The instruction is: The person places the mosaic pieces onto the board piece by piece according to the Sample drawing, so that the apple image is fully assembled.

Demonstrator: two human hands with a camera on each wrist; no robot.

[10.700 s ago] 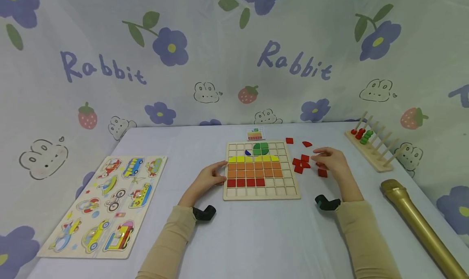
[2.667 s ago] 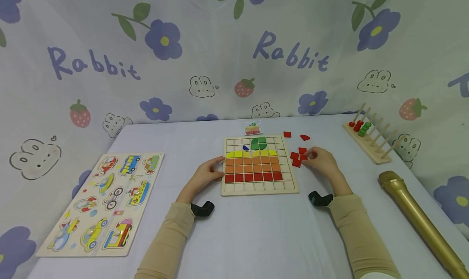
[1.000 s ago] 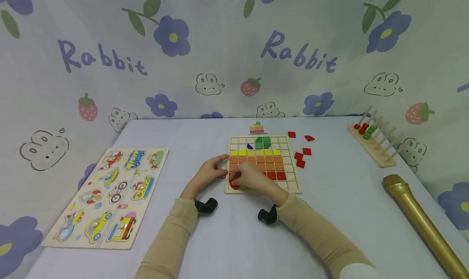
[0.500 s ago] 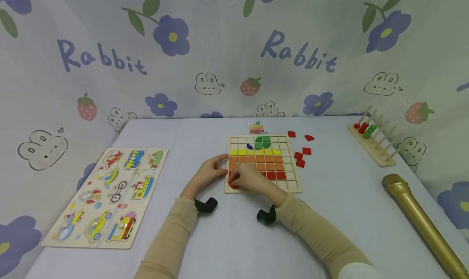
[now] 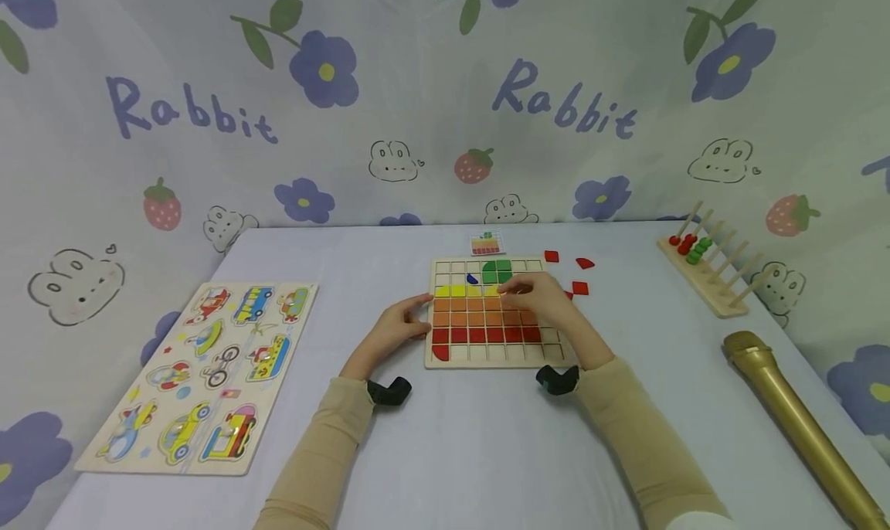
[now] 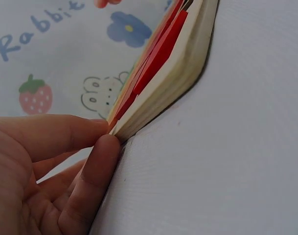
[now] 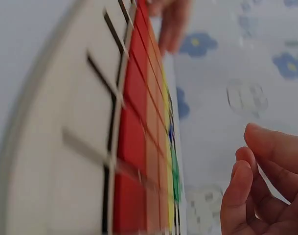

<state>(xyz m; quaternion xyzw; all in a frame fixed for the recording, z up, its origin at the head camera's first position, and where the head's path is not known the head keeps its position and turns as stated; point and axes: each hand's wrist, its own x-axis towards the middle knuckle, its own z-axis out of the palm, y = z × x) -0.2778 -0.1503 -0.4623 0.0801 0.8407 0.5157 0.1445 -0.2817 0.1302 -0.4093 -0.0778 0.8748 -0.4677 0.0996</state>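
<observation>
A wooden grid board (image 5: 501, 354) holds rows of yellow, orange and red tiles, with green pieces (image 5: 497, 271) and a small blue piece (image 5: 472, 279) above. A red rounded tile (image 5: 441, 353) lies in its bottom-left cell. My left hand (image 5: 392, 329) rests its index finger and thumb, apart from each other, against the board's left edge; the left wrist view shows both tips touching the wooden edge (image 6: 188, 58). Over the board's right side hovers my right hand (image 5: 545, 302), covering some tiles. Its fingers (image 7: 239, 183) are loosely bent, with nothing between them in the right wrist view.
Loose red tiles (image 5: 580, 288) lie right of the board, some partly behind my right hand. A small picture card (image 5: 487, 243) lies at the back. A vehicle puzzle board (image 5: 253, 414) is at left; a bead-peg stand (image 5: 730, 306) and gold microphone (image 5: 786, 406) are at right.
Red tiles have filled out the red row since the oldest frame. My right hand has let go of the rounded red tile at bottom left and moved right. The left hand stays at the edge.
</observation>
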